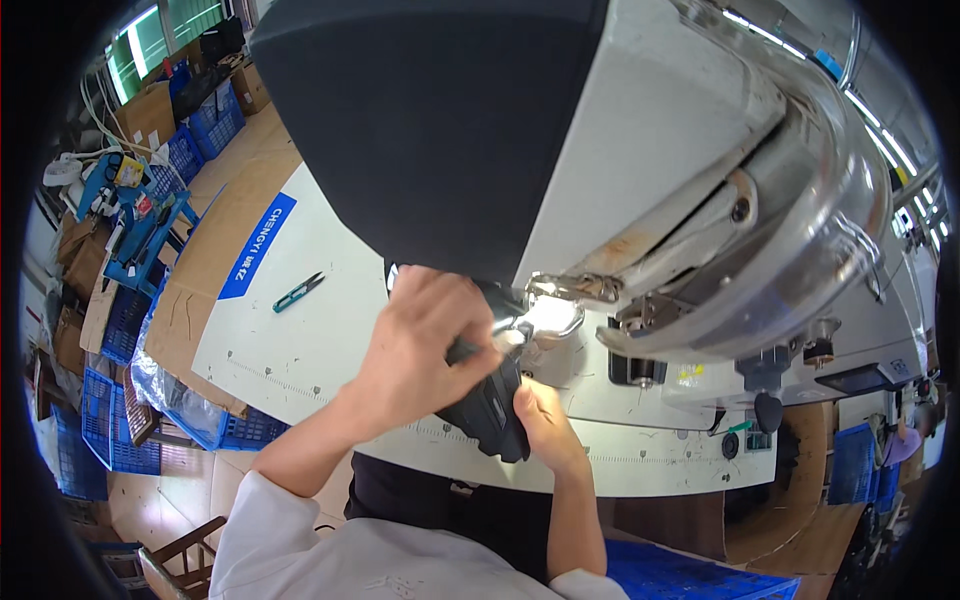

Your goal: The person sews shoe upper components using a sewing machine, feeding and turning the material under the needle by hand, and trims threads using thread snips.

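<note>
Grip of right hand (pixel 548 428) clamps the black piece (pixel 492 415) by its edge below the sewing machine head (pixel 430 130); left hand (pixel 425 335) closure unclear; piece likely light, semi-stiff, best held by edges.

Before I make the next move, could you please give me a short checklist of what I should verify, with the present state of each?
1. Right grip on the black piece: ok, thumb lies on top.
2. Left grip well away from the shiny metal part: not ok, its fingertips are close beside it.
3. Underside of the black piece: cannot tell, hidden.
4. Teal snips away from the black piece: ok, lying to the left on the white table.
</note>
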Demonstrator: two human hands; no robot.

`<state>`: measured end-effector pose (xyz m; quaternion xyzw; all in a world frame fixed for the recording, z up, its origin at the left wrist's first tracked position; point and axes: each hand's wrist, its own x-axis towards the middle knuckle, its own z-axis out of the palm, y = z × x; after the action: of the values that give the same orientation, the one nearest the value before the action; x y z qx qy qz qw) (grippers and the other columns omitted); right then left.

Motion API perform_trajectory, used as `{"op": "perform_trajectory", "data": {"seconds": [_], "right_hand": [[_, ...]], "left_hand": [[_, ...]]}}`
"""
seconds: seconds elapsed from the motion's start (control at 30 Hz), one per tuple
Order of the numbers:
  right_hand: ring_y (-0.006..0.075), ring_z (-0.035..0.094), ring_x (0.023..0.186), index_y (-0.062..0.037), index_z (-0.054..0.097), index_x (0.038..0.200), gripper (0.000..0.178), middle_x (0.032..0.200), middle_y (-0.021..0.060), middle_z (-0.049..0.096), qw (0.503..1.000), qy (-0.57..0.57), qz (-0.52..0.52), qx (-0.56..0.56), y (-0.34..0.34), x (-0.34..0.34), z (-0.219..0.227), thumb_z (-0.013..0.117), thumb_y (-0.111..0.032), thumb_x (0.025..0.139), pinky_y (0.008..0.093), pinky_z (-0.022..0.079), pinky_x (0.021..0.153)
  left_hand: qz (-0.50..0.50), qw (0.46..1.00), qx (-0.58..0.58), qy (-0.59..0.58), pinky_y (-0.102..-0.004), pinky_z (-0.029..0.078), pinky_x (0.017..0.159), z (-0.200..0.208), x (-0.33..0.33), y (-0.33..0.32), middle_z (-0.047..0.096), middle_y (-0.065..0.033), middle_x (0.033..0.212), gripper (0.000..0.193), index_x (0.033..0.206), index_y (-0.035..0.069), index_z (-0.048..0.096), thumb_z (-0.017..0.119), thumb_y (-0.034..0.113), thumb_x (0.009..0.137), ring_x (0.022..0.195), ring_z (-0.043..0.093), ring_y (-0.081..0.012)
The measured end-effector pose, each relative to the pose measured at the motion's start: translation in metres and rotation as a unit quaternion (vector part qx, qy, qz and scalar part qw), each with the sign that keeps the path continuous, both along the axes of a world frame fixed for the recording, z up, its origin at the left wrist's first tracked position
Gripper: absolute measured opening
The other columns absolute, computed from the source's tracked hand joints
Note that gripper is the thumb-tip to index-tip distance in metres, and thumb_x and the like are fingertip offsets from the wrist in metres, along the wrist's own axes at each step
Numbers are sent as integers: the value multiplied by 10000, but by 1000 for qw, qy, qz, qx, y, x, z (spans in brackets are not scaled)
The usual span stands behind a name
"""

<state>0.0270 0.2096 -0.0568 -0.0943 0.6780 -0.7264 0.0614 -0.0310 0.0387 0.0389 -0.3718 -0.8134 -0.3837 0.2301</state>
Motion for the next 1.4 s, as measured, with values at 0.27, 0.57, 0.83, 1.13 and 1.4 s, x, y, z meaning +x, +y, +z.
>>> {"op": "perform_trajectory", "data": {"seconds": [0.27,0.57,0.83,1.13,1.4], "right_hand": [[148,606,478,72,609,777,538,616,111,624,991,-119,-18,-57,-2,39,57,359,-336,1024,242,480,416],[147,602,480,81,601,713,544,579,117,616,994,-89,-3,-57,1,34,51,373,-301,1025,249,494,439],[158,601,479,71,595,708,550,598,128,617,988,-115,19,-99,4,34,51,358,-307,1029,250,493,443],[174,624,488,80,585,716,551,598,134,620,990,-123,-12,-64,-5,35,53,359,-316,1026,266,515,431],[153,596,480,73,592,713,577,596,125,611,991,-94,20,-93,0,32,50,335,-333,1032,243,478,437]], "left_hand": [[70,977,-137,-151,-325,446,523,-2,4,19,550,-38,584,331,755,28,587,765,300,695,542,553,-217],[53,993,-73,-75,-334,409,468,-23,-1,22,519,-53,521,259,675,17,539,719,203,677,452,520,-214],[5,975,-6,-222,-331,401,498,-19,4,14,487,-54,566,231,683,25,492,684,152,698,528,513,-204],[63,993,-84,-54,-358,410,501,-18,6,24,495,-49,562,274,685,20,507,703,210,691,530,503,-231],[4,987,4,-158,-368,396,560,-13,9,21,482,-71,578,185,684,31,468,622,99,760,628,482,-237]]}}
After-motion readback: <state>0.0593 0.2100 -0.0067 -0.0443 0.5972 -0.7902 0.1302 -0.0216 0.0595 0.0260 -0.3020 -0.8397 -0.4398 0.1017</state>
